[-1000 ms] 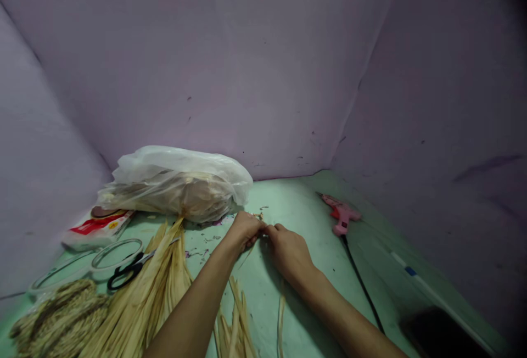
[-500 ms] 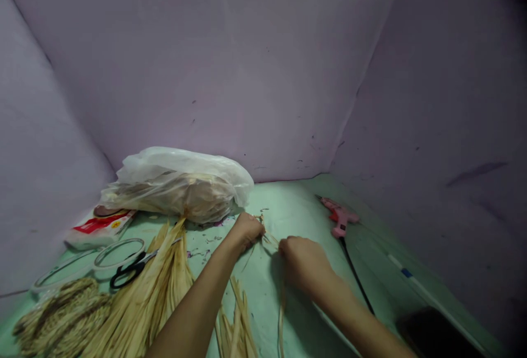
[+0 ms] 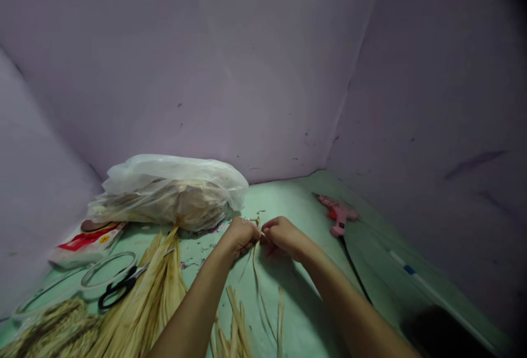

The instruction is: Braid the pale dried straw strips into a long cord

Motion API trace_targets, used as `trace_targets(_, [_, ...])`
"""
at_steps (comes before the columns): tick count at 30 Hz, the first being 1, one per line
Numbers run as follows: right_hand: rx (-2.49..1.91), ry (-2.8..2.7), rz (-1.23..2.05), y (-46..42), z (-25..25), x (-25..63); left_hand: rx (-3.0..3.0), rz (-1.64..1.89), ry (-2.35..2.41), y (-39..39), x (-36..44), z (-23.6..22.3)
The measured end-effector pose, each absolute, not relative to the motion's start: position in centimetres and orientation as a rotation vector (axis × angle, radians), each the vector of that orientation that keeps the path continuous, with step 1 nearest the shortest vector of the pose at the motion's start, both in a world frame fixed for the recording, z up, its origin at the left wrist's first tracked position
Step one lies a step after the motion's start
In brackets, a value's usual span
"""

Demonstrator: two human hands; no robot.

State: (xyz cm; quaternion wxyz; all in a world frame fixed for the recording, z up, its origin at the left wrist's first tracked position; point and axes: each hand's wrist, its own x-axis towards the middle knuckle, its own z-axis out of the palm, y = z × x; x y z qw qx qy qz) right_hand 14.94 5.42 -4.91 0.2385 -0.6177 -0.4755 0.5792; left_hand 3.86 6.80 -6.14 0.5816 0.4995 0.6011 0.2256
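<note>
Close together over the pale green tabletop, my two hands meet on thin straw-coloured fibre strips (image 3: 258, 275). My left hand (image 3: 241, 237) is closed, pinching the strips near a small knotted or braided end (image 3: 257, 221) that pokes up past the fingers. Beside it my right hand (image 3: 282, 235) is also closed, its fingertips pressed on the same strips. Loose ends hang down from between the hands toward me. The exact join is hidden by the fingers. Further cut strips (image 3: 234, 319) lie between my forearms.
A large bundle of dried strips (image 3: 152, 292) lies left, with black-handled scissors (image 3: 117, 289) on its edge. Nearby are white rings (image 3: 109, 270), a braided coil (image 3: 57, 328), a red-and-white packet (image 3: 88, 242) and a plastic bag (image 3: 177, 188). Right: a pink glue gun (image 3: 338, 214) and its cord, a dark object (image 3: 444, 333).
My right hand has moved left and slightly up to meet my left hand at the strips. The view has shifted slightly.
</note>
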Motion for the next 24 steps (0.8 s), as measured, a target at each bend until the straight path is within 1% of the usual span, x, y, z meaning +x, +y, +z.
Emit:
trace_targets(2, [-1.669,-1.265,1.598,5.8,-6.2,14.6,1.171,0.520,1.409,6.9,3.9,-6.2])
trace_targets(6, [-1.766,-1.257,1.463,6.5,-7.8,15.0,1.189,0.467,1.450,6.8,4.0,-6.1])
trace_targets(9, [-1.778,-1.257,1.425,6.9,-8.5,15.0,1.324,0.409,1.521,6.9,3.7,-6.0])
trace_targets(14, [-1.654,-1.160,1.520,6.5,-8.1,14.7,1.786,0.388,1.754,7.0,2.9,-5.0])
trace_targets(17, [-1.615,-1.081,1.598,6.1,-7.5,14.7,1.931,0.281,1.790,6.4,3.1,-4.1])
trace_targets(20, [-1.647,-1.093,1.558,6.1,-7.6,14.7,2.010,0.193,1.807,5.4,3.9,-3.4])
trace_targets(24, [-1.683,-1.101,1.498,6.5,-8.6,14.7,2.104,0.179,1.782,3.9,5.1,-3.3])
